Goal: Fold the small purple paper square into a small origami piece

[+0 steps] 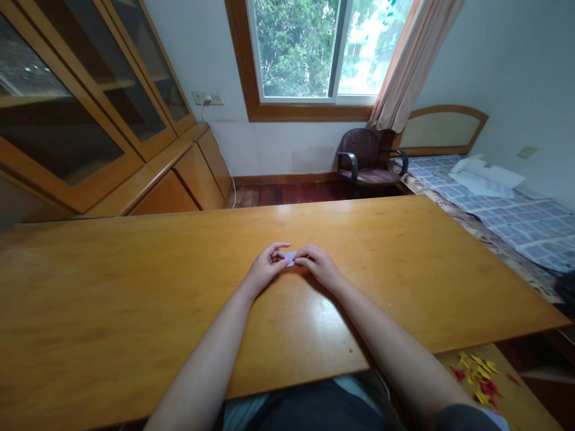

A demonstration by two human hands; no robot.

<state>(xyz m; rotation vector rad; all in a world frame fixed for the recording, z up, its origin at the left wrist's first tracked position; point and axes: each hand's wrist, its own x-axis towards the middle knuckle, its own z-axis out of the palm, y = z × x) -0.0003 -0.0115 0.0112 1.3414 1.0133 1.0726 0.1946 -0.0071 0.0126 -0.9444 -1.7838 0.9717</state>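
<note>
A small pale purple piece of paper point(290, 257) lies between my two hands on the wooden table point(135, 299), near its middle. My left hand point(267, 266) pinches the paper's left side with fingers curled. My right hand point(318, 264) pinches its right side, fingers pressed down on it. Both forearms reach forward from the near edge of the table.
Several small red and yellow folded paper pieces point(478, 374) lie on a lower surface at the near right. A dark office chair point(366, 158) stands under the window. A bed point(507, 209) runs along the right. Wooden glass-door cabinets point(90, 120) line the left wall.
</note>
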